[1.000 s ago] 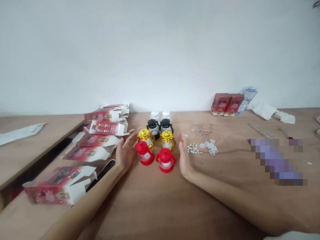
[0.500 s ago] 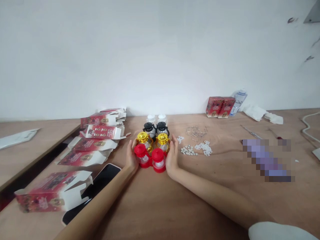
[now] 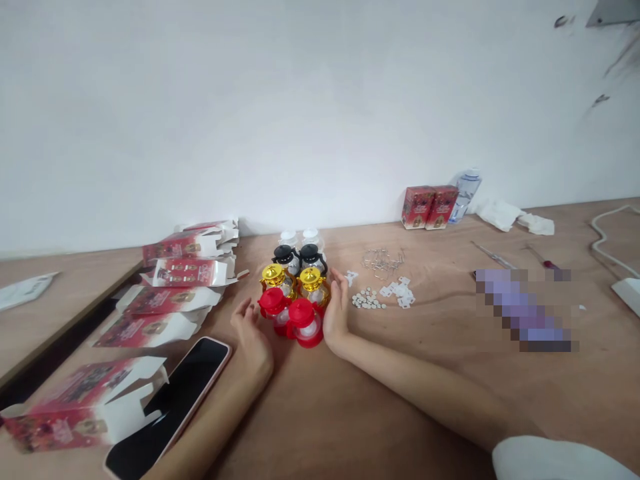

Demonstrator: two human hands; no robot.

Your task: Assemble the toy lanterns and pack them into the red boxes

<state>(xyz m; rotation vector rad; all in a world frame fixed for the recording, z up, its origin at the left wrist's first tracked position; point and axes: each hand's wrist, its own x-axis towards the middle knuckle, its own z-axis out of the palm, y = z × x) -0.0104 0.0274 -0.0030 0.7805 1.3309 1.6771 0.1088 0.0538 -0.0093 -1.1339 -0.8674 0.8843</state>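
Observation:
Small toy lanterns stand in two columns on the wooden table: red lanterns [image 3: 305, 323] in front, then gold lanterns [image 3: 313, 287], black lanterns [image 3: 311, 259] and, at the back, white lanterns [image 3: 311, 238]. My right hand [image 3: 338, 310] rests upright along their right side, fingers stretched out beside the gold and red ones. To the left, my left hand [image 3: 253, 337] sits a little apart from the front red lantern, fingers loosely spread and holding nothing.
Open red cartons [image 3: 65, 407] line the left side, beside a black-screened phone [image 3: 180, 400]. Right of the lanterns lie button cells [image 3: 369, 298], white plastic pieces [image 3: 399, 292] and wire handles [image 3: 383, 262]. Closed red boxes [image 3: 430, 208], a bottle [image 3: 467, 195] and tweezers [image 3: 493, 255] are farther right.
My left hand has drawn away from the lanterns, toward me and to the left. My right hand stays against their right side. The view has shifted slightly.

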